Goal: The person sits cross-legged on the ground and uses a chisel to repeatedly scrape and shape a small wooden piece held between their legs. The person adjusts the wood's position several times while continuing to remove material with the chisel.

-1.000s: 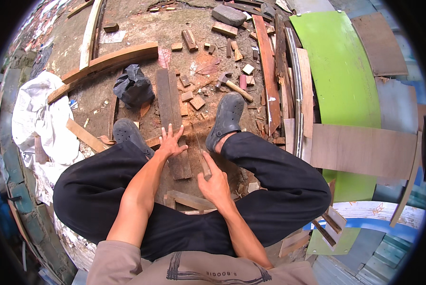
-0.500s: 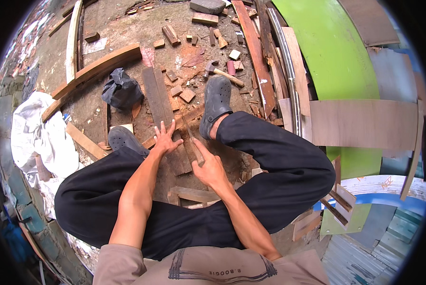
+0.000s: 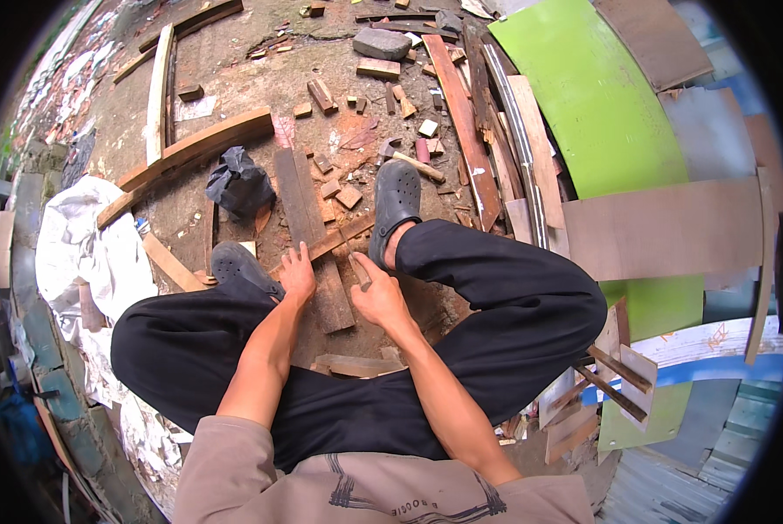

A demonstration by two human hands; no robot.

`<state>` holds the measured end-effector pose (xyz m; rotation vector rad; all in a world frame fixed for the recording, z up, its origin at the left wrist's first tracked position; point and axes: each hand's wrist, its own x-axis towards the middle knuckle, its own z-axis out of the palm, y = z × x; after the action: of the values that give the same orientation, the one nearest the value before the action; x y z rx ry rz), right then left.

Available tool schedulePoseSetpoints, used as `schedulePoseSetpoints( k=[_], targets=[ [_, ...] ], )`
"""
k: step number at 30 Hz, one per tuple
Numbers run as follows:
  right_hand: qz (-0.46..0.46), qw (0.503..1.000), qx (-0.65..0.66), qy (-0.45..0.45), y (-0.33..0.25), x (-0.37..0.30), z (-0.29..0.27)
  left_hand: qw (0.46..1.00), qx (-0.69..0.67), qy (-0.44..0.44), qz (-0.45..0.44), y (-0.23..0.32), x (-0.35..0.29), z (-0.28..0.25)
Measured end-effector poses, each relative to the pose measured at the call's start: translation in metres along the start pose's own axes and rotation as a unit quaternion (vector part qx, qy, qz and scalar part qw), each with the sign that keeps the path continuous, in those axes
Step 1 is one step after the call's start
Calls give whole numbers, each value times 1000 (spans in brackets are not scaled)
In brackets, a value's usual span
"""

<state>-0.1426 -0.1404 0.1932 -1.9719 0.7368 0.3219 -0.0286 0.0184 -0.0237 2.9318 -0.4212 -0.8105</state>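
My right hand [image 3: 380, 299] is closed around the wooden handle of a thin-bladed tool [image 3: 358, 270]. Its narrow dark blade points away from me and reaches a wooden strip [image 3: 332, 241]; the blade's kind is hard to make out. That strip lies crosswise over a dark, longer board [image 3: 332, 301] on the ground between my feet. On the left part of the strip rests my left hand [image 3: 297, 276], fingers stretched forward and slightly apart, with the thumb hardly visible. My right shoe [image 3: 397, 205] stands at the strip's far right end, my left shoe [image 3: 241, 269] beside my left hand.
Beyond the strip are small wood blocks [image 3: 348, 196], a hammer [image 3: 419, 166] and a grey stone [image 3: 382, 44]. A black plastic bag [image 3: 238, 182] and white sack [image 3: 86, 240] are to the left. Long planks [image 3: 463, 131] and a green panel [image 3: 596, 109] line the right.
My left hand has come down onto the strip, its spread fingers drawn closer together. My right hand has shifted slightly back with the tool. The whole view has tilted a little.
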Motion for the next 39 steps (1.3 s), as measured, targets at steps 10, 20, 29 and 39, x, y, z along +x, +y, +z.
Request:
schedulePoseSetpoints(
  k=[10,20,29,39],
  targets=[
    [6,999,32,13,1,-29,19,999,16,-27,21,-24,3,-13],
    [-73,993,-26,90,16,-23,36,998,12,-25,51,-12,10,-24],
    [80,996,-22,26,-29,-34,20,994,85,-69,20,26,23,-22],
    [21,998,39,39,-32,-58,18,996,64,-60,4,28,29,-19]
  ],
)
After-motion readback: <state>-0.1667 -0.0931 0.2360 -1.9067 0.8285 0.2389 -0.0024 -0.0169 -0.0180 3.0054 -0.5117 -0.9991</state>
